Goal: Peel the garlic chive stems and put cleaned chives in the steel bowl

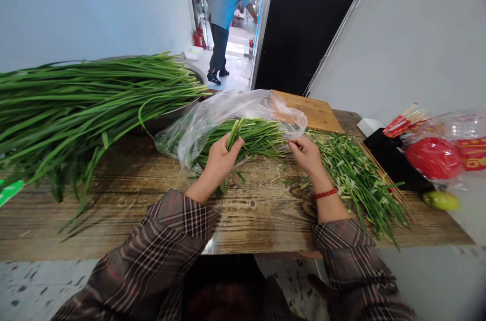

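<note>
My left hand [219,159] is closed round a few garlic chives [236,131], whose cut ends stick up above the thumb. My right hand [306,156] has its thumb and fingers pinched together; what is between them, if anything, is too small to make out. It hovers by the root ends of a pile of garlic chives [261,133] lying partly in a clear plastic bag [228,103]. To the right of that hand spreads a heap of trimmed leaves and scraps [357,171]. A big bundle of long garlic chives [114,88] rests over a metal basin [199,75] on the left.
Behind the scraps a wooden board [309,108] lies on the wooden table [250,230]. A black box [391,159] with chopsticks, a red plastic-wrapped bundle [433,157] and a yellow-green fruit [441,200] sit at the right end. A person [224,7] stands in the doorway.
</note>
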A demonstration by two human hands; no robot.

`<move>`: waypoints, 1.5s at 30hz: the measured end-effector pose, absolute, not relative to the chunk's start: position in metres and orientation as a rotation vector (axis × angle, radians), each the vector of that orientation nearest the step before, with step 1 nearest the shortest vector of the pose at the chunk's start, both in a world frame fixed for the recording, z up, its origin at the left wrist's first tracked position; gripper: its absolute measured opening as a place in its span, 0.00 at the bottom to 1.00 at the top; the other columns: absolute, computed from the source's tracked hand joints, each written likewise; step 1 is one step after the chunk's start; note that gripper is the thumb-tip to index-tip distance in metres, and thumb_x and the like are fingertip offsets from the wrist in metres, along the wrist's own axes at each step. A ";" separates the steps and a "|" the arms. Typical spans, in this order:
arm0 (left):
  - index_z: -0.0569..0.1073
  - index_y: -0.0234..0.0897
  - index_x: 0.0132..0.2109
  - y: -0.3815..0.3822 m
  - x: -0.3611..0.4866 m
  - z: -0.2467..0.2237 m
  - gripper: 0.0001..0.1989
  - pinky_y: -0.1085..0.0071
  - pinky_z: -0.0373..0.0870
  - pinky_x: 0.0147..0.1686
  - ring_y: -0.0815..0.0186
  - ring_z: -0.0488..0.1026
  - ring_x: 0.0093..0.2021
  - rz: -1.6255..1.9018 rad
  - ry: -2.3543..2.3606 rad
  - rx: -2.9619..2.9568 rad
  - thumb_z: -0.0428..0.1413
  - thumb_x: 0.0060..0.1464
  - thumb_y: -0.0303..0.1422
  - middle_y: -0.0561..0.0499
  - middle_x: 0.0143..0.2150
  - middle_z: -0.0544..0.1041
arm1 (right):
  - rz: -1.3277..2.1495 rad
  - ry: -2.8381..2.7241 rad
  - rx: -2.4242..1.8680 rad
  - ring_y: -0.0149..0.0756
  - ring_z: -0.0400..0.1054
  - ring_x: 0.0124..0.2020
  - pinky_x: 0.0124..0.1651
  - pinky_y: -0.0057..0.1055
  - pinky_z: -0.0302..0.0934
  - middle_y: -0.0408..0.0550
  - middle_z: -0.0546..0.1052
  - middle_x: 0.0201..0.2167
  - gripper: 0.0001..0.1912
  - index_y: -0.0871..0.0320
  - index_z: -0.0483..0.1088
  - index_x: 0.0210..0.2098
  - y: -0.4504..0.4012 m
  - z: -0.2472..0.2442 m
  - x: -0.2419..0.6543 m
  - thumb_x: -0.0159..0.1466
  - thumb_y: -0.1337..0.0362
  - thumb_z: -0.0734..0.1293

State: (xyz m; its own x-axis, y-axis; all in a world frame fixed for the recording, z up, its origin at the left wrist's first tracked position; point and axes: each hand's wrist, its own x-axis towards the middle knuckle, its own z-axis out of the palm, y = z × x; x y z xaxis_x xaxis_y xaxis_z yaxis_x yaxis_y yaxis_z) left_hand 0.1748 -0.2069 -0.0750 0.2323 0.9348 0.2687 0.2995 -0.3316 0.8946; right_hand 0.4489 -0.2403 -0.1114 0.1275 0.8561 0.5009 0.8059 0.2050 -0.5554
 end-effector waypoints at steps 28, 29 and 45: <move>0.76 0.36 0.46 -0.220 0.183 -0.074 0.15 0.66 0.68 0.50 0.59 0.76 0.48 0.891 0.857 2.006 0.50 0.61 0.39 0.47 0.47 0.80 | 0.725 -1.433 -1.217 0.32 0.68 0.28 0.34 0.29 0.62 0.43 0.76 0.25 0.14 0.56 0.76 0.30 -0.267 -0.073 0.394 0.61 0.52 0.68; 0.76 0.36 0.47 -0.220 0.184 -0.075 0.15 0.66 0.68 0.50 0.59 0.75 0.48 0.887 0.844 2.019 0.50 0.61 0.38 0.47 0.47 0.80 | 0.755 -1.404 -1.199 0.32 0.68 0.28 0.34 0.29 0.62 0.43 0.76 0.25 0.14 0.56 0.76 0.30 -0.268 -0.073 0.393 0.61 0.52 0.69; 0.65 0.36 0.26 -0.225 0.183 -0.070 0.18 0.74 0.58 0.26 0.70 0.62 0.25 0.792 0.891 1.944 0.49 0.59 0.42 0.55 0.22 0.66 | 0.893 -1.476 -1.054 0.33 0.71 0.35 0.38 0.32 0.67 0.49 0.76 0.48 0.35 0.49 0.62 0.61 -0.270 -0.071 0.380 0.56 0.57 0.73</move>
